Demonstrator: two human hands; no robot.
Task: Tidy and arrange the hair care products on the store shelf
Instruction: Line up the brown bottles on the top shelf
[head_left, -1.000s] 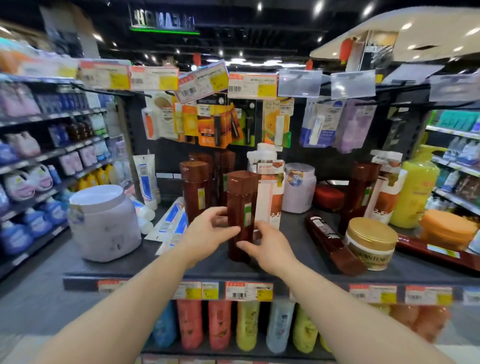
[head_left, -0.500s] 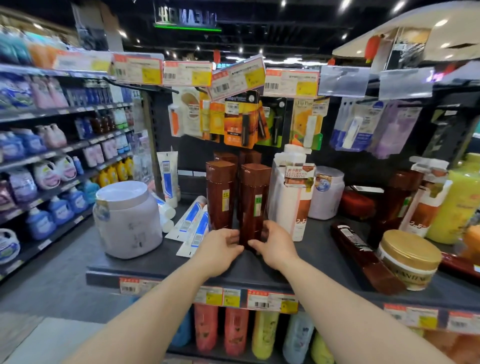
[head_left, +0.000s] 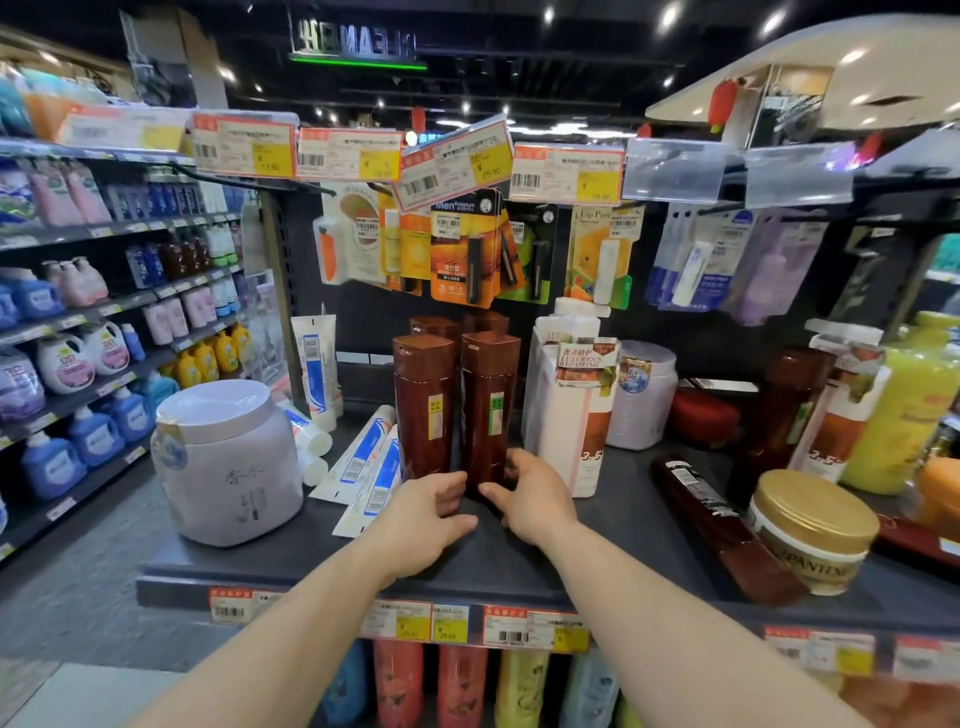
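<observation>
From the head camera, the left hand (head_left: 426, 512) and right hand (head_left: 535, 496) are cupping the base of the front right brown bottle (head_left: 488, 410), seemingly gripping it with curled fingers. It is standing upright on the shelf (head_left: 311, 558), touching 1 matching bottle (head_left: 423, 410) just left of the grip.

Two bare forearms come in from the bottom edge, with no sleeves anywhere along what shows. The left hand (head_left: 423, 512) and right hand (head_left: 532, 499) wear no gloves, rings, watch or bands (the wrists are plain too). Fingernails look short and unpainted where they can be made out; the elbows lie out of view.
</observation>
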